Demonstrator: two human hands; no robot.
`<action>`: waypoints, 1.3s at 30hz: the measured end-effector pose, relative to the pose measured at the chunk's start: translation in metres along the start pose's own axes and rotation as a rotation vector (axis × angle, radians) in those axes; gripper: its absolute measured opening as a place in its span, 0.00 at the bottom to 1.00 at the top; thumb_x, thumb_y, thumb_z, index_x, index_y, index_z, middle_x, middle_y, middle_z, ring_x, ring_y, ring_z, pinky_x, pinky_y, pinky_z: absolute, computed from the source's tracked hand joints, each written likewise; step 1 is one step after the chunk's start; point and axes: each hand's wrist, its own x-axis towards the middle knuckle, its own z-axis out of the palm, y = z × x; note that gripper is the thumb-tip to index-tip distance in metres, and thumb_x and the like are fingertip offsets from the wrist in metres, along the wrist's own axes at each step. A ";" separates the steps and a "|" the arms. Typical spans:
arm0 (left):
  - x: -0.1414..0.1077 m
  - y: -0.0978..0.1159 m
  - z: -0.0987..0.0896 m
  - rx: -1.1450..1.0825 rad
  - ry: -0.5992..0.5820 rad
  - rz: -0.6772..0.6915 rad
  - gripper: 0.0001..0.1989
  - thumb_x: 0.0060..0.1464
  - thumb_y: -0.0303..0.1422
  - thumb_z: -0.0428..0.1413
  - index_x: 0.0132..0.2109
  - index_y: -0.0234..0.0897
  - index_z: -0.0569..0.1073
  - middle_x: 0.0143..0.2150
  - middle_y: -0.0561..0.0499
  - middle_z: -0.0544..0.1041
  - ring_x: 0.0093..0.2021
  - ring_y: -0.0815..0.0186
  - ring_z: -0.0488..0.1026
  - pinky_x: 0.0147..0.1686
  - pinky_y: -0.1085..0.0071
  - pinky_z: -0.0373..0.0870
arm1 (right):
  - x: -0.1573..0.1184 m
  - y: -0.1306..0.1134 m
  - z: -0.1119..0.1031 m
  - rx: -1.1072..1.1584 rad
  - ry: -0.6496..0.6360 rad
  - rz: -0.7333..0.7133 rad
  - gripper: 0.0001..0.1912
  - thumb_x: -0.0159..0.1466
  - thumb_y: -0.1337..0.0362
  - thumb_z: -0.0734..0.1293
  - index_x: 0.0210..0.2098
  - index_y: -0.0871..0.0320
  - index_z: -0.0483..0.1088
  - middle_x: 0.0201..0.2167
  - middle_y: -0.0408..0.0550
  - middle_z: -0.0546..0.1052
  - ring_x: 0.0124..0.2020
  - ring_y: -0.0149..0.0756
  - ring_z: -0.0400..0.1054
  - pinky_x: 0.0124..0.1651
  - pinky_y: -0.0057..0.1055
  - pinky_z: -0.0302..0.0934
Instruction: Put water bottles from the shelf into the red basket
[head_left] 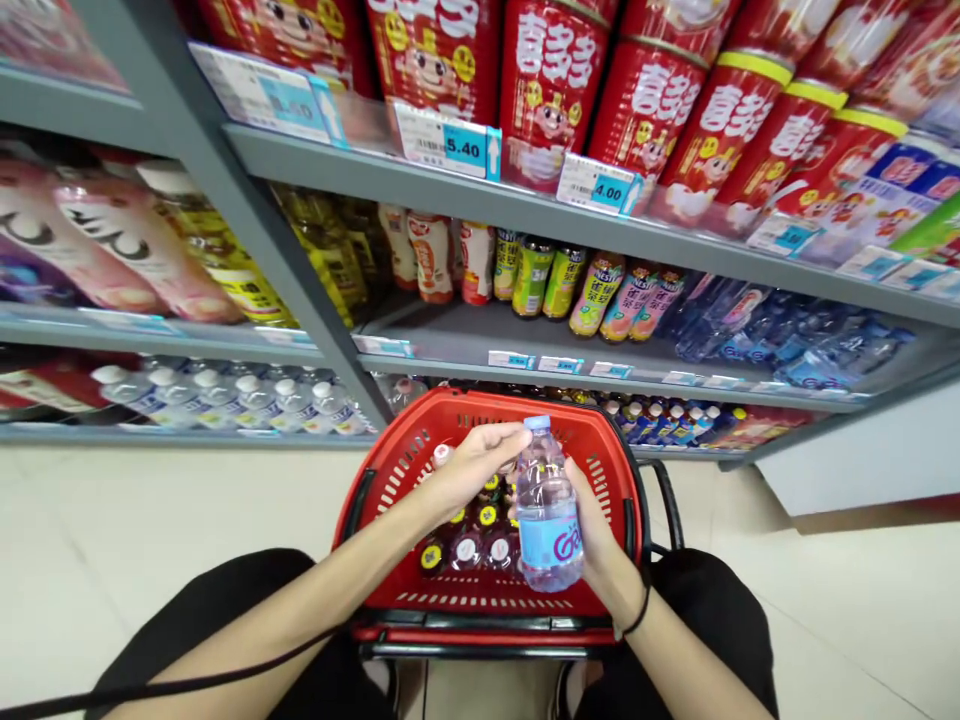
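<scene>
Clear water bottle [551, 520], blue cap, blue label: held over the red basket [491, 603], nearer its right side, cap toward the shelving, base toward me. My right hand [600, 535] grasps the body, fingers wrapped behind it. My left hand [480, 465] is at the neck, fingers bent beside the cap; can't tell if they grip or only touch.

Handling, my judgement: keep the right hand firm but not squeezing, since thin plastic likely dents; left fingers light at the neck, just steadying; label turned up so it reads.

Around: dark bottles [487, 515] with yellow or pale caps stand in the basket below my hands. Past its far edge, the middle shelf [450, 325] carries small drink bottles [534, 275], with more water bottles [787, 335] toward its right end. Red cans [555, 90] above.

In the way: basket's far rim, black side handle [664, 505] at its right, shelf edge overhead, black cord [247, 668] across my left forearm.
</scene>
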 end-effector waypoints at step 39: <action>-0.009 0.014 -0.011 -0.494 -0.087 0.457 0.20 0.56 0.28 0.67 0.51 0.39 0.69 0.54 0.46 0.79 0.55 0.64 0.76 0.53 0.67 0.70 | -0.013 0.014 -0.010 0.128 -0.258 0.153 0.43 0.51 0.27 0.70 0.42 0.62 0.77 0.27 0.50 0.77 0.15 0.25 0.54 0.14 0.23 0.43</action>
